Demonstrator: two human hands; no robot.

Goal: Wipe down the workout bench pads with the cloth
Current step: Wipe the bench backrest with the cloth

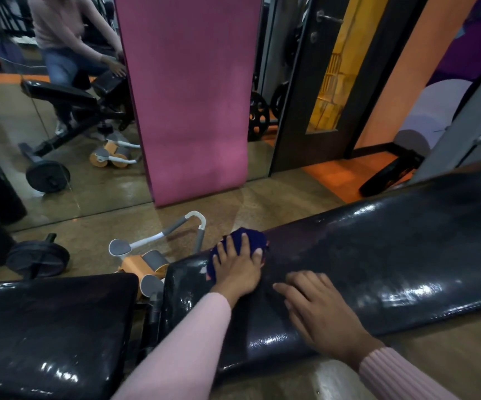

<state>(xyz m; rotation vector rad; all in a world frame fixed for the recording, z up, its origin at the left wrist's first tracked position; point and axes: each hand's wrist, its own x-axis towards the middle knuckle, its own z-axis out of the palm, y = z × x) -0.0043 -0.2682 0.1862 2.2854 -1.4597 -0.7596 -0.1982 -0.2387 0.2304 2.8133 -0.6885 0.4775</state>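
Observation:
A long black vinyl back pad (377, 255) runs from the centre up to the right. A second black seat pad (51, 321) lies at the lower left, with a gap between the two. A dark blue cloth (252, 239) sits on the back pad's far edge near its left end. My left hand (237, 267) presses flat on the cloth, fingers spread. Just to the right, my right hand (317, 307) rests palm down on the bare pad, holding nothing.
An orange and grey ab roller (147, 261) lies on the floor beyond the gap. A pink mat (193, 96) leans against a wall mirror. Black weight plates (37, 258) stand on the left. A dark door (320, 82) is behind the bench.

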